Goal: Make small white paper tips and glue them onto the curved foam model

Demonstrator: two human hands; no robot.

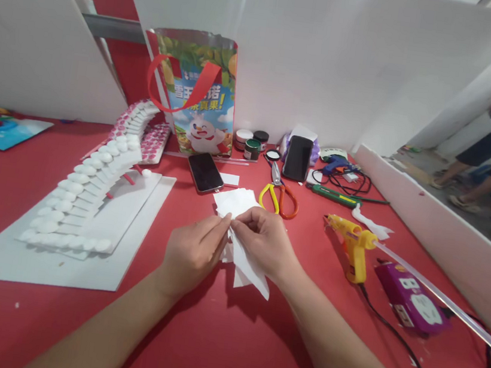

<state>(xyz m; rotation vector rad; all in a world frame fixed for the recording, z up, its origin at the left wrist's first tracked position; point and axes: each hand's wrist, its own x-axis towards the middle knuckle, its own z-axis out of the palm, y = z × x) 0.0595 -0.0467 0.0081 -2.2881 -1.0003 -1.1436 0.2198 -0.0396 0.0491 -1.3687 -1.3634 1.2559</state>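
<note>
Both hands meet over the red table, their fingertips pinched together on a thin white sheet (251,272) that looks like tissue or paper. My left hand (195,251) grips it from the left, thumb and forefinger closed. From the other side my right hand (264,242) pinches the same sheet, whose loose end hangs toward me. Just beyond the fingers lie more white sheets (239,198), partly covered by the hands. The exact fold between the fingertips is hidden.
A curved construction of white pads (87,178) stands on a white board (93,275) to the left. Scissors (275,179), a phone (205,173) and a printed bag (202,100) lie or stand behind. On the right are a yellow glue gun (356,253) and purple packet (413,300); a person stands beyond.
</note>
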